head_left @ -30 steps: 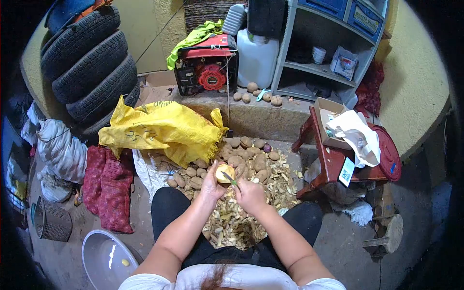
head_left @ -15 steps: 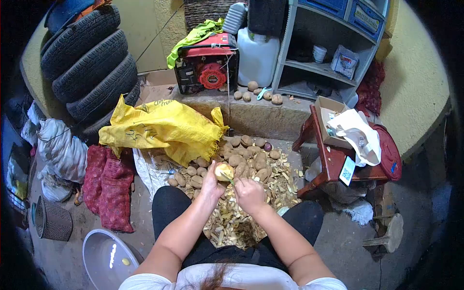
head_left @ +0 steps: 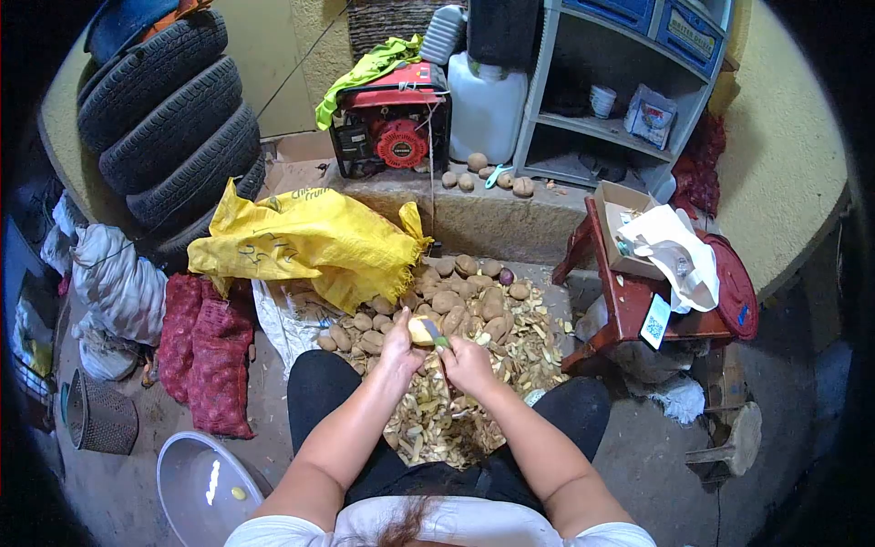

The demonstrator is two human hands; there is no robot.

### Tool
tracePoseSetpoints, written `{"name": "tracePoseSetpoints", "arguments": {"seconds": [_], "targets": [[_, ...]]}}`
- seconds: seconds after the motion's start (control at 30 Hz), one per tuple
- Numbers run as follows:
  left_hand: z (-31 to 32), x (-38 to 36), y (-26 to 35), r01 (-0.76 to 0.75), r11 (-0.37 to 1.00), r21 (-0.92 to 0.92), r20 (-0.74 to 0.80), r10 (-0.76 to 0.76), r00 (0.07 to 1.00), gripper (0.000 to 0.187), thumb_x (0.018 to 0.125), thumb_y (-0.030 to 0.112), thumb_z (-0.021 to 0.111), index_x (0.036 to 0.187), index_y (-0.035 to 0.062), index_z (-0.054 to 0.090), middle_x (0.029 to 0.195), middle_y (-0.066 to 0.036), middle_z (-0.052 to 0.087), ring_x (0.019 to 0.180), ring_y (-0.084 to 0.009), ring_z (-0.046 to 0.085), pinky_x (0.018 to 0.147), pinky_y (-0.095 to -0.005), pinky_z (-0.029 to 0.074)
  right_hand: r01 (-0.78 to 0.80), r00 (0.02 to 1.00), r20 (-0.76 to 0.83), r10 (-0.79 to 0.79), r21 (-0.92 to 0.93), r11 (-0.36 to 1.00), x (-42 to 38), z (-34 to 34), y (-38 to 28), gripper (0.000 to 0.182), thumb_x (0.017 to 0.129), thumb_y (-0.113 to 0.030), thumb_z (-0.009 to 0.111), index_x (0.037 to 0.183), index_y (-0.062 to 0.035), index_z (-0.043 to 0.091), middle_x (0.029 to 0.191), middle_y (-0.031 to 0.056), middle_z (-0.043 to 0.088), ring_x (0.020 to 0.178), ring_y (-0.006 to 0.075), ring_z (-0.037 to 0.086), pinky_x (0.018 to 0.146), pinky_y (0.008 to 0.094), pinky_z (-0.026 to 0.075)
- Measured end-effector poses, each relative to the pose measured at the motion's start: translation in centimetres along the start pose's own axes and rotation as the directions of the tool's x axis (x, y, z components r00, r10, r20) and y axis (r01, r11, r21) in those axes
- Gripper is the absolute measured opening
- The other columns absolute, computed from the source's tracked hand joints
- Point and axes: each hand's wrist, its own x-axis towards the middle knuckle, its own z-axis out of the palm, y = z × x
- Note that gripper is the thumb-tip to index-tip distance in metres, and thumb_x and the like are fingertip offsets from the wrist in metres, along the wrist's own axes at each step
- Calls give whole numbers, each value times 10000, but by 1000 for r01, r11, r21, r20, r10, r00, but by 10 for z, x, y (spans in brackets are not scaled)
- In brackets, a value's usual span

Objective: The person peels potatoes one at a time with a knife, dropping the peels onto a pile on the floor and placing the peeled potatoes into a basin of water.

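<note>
A mostly peeled, pale yellow potato [head_left: 418,334] is in my left hand [head_left: 397,348], whose fingers are wrapped round it. My right hand [head_left: 467,366] grips a small knife [head_left: 441,342] with a green handle. Its grey blade lies against the side of the potato that faces my right hand. Both hands are between my knees, above a heap of potato peelings [head_left: 424,421]. Just beyond them lies a pile of unpeeled potatoes [head_left: 468,296] with a purple onion [head_left: 506,275] at its far edge.
A grey plastic basin [head_left: 170,483] with one peeled potato [head_left: 239,493] stands at lower left. A yellow sack [head_left: 296,242] lies behind the potatoes; red net bags [head_left: 219,365] are left. A red stool [head_left: 629,310] holding a box is right. A generator [head_left: 392,118] stands on the ledge.
The knife has turned, so its blade now shows flat against the potato. My right hand has shifted slightly, and the potato has turned a little in my left hand.
</note>
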Motion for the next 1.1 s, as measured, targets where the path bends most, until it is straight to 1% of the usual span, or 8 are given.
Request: {"name": "tracePoseSetpoints", "arguments": {"seconds": [0.03, 0.13, 0.3, 0.37, 0.47, 0.7, 0.97, 1.1], "targets": [[2, 0, 0, 0, 1000, 7, 6, 0, 1000, 330, 880, 357, 407, 915, 44, 505, 841, -99, 573, 788, -236, 556, 746, -408, 452, -94, 995, 30, 91, 93, 991, 0, 1, 2, 210, 802, -213, 515, 787, -4, 516, 700, 187, 551, 645, 355, 543, 592, 418, 420], [9, -7, 3, 17, 1000, -25, 31, -16, 999, 368, 880, 375, 393, 933, 30, 511, 869, -109, 578, 811, -245, 555, 776, -419, 438, -138, 990, 34, 134, 316, 939, 0, -7, 2, 259, 821, -251, 496, 780, 4, 513, 696, 210, 544, 643, 359, 537, 588, 405, 412], [12, -11, 4, 39, 998, -51, 23, -38, 999, 397, 878, 394, 383, 932, 25, 518, 876, -120, 579, 818, -260, 550, 801, -431, 421, -87, 995, 49, 84, 74, 993, -3, -12, 2, 266, 824, -266, 485, 763, -8, 491, 638, 194, 536, 599, 366, 529, 543, 419, 402], [10, -9, 4, 45, 997, -62, 29, -43, 999, 400, 876, 397, 384, 929, 24, 520, 876, -123, 579, 820, -265, 548, 805, -437, 418, -57, 998, 32, 59, -60, 997, -5, -12, 1, 222, 814, -260, 474, 830, -47, 537, 702, 182, 577, 667, 351, 562, 590, 432, 437], [9, -9, 5, 54, 998, -39, 55, -52, 997, 396, 875, 396, 387, 919, 27, 524, 873, -129, 576, 821, -267, 546, 803, -437, 417, -37, 998, 53, 43, -97, 995, -4, -18, -6, 216, 807, -260, 485, 798, -48, 525, 698, 179, 576, 656, 352, 563, 580, 434, 441], [6, -7, 5, 55, 997, -54, 100, -50, 994, 409, 877, 391, 375, 906, 5, 507, 838, -162, 558, 825, -311, 538, 780, -476, 440, 36, 996, 89, -27, -105, 994, -1, -14, 4, 212, 806, -268, 490, 809, -60, 530, 703, 174, 575, 662, 348, 561, 581, 431, 439], [9, -8, 7, 136, 989, -62, 18, -136, 991, 390, 882, 376, 364, 931, 7, 480, 878, -180, 537, 814, -342, 533, 778, -481, 445, -36, 980, 200, 25, 51, 998, 0, -15, 3, 212, 812, -282, 488, 828, -76, 534, 732, 165, 576, 707, 351, 551, 622, 427, 431], [4, -6, 2, 91, 988, -126, -18, -94, 995, 386, 885, 370, 359, 955, 6, 467, 863, -171, 538, 793, -338, 532, 765, -484, 444, -75, 967, 245, 72, 5, 997, 3, -4, 11, 223, 813, -278, 487, 867, -70, 546, 738, 175, 576, 692, 344, 550, 619, 417, 431]]}}
